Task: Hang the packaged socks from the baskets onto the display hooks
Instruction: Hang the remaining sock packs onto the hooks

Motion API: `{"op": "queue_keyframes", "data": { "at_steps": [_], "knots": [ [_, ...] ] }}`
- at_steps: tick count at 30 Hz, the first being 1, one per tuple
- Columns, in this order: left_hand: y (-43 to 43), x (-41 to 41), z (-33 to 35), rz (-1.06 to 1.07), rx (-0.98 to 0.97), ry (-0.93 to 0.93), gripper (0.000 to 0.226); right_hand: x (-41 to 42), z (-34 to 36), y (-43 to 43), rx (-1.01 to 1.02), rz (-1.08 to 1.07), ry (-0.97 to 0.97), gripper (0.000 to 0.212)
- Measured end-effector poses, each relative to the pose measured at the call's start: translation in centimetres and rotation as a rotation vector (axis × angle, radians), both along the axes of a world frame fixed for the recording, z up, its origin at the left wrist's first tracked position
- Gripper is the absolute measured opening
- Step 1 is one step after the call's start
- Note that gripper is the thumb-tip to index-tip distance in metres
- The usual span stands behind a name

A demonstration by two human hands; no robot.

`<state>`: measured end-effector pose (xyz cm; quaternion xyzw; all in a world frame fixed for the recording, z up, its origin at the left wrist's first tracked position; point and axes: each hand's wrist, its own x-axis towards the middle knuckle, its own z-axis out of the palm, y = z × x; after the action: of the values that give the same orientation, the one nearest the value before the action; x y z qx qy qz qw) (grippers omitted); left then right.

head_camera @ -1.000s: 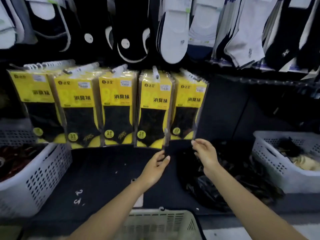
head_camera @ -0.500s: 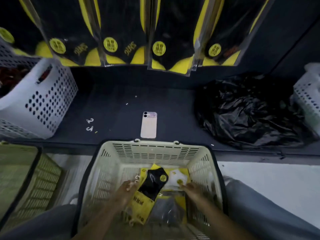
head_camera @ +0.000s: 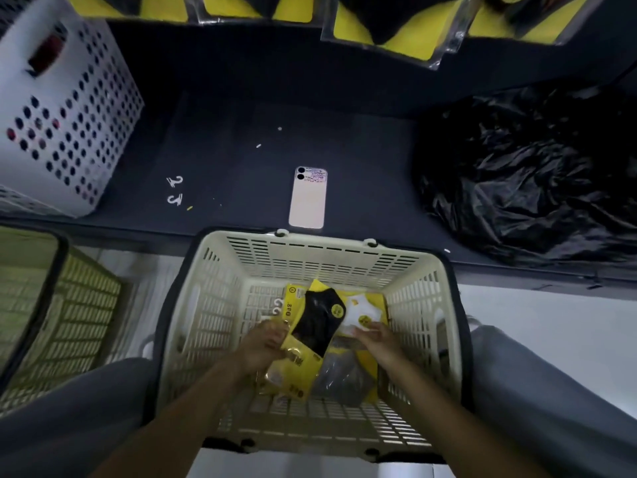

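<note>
head view: looks straight down into the cream basket (head_camera: 331, 260).
left hand (head_camera: 262, 346): inside the cream basket, fingers curled round the left edge of the black-sock packet (head_camera: 312, 331), gripping it.
right hand (head_camera: 377, 343): inside the cream basket, fingertips at the near edge of the white-sock packet (head_camera: 362, 313); whether they pinch it i cannot tell.
black-sock packet: yellow, tilted, on top of the other packets in the middle of the cream basket.
white-sock packet: just right of the black-sock packet and partly under it.
grey packet (head_camera: 341, 377): lower in the cream basket, between the two hands.
hung packets (head_camera: 379, 32): well beyond the cream basket's far rim; only their lower ends show.
phone (head_camera: 307, 198): face down on the dark shelf (head_camera: 224, 150), just beyond the cream basket's far rim.
white bin (head_camera: 69, 115): on the shelf, beyond and left of the cream basket.
black bag (head_camera: 534, 174): on the shelf, beyond and right of the cream basket.
green basket (head_camera: 51, 305): left of the cream basket.
</note>
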<state>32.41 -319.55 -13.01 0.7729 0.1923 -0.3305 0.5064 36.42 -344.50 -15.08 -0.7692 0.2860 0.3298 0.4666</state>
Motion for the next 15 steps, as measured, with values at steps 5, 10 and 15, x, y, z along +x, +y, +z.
{"op": "queue_keyframes", "data": {
  "at_steps": [5, 10, 15],
  "knots": [
    [2.2, 2.9, 2.1, -0.062, -0.186, 0.05, 0.026, 1.2, 0.5, 0.8, 0.069, -0.097, -0.128, 0.067],
    [2.0, 5.5, 3.6, -0.169, -0.225, 0.037, 0.026, 1.6, 0.3, 0.1, 0.054, -0.026, -0.075, 0.069],
    [0.2, 6.4, 1.7, 0.249, 0.054, -0.197, 0.038, 2.4, -0.7, -1.3, -0.067, -0.152, -0.193, 0.034]
  ]
}}
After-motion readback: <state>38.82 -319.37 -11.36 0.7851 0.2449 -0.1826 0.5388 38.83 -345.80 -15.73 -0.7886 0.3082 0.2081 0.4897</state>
